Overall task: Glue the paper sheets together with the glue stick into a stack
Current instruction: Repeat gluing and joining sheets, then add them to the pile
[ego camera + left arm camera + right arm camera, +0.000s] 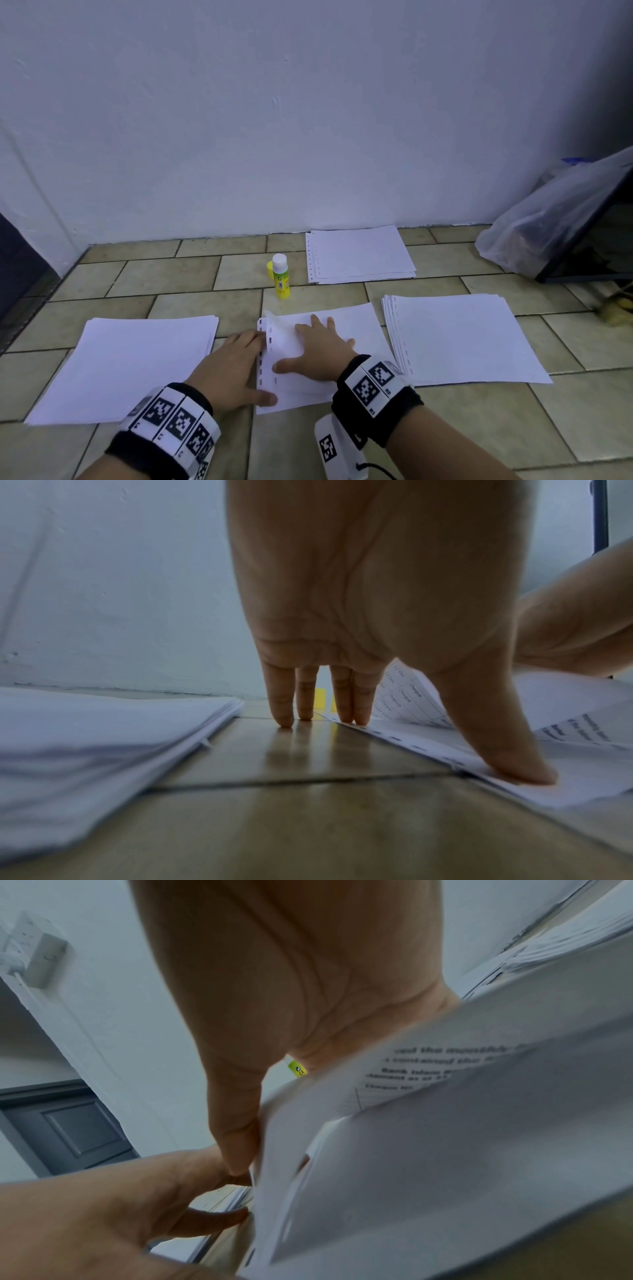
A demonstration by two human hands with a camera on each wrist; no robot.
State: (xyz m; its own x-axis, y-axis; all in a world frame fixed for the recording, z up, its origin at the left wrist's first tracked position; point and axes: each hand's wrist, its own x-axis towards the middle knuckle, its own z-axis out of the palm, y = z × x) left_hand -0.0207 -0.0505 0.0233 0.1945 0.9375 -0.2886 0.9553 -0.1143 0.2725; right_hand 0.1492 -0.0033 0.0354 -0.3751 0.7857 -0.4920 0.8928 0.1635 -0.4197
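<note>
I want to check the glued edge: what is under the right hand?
Under the right hand lies the white punched paper sheet, its left edge curling up, on more white sheets on the tiled floor. The left hand presses that edge. Any glue is hidden.

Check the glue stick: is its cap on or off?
Off. The glue stick stands upright on the tiled floor with its white top bare, and its yellow cap lies beside it.

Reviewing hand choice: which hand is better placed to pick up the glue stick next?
Probably the left hand: only its fingertips and thumb steady the centre sheets' punched edge. The right hand lies flat, pressing the lifted sheet down. The glue stick stands uncapped just beyond both.
</note>
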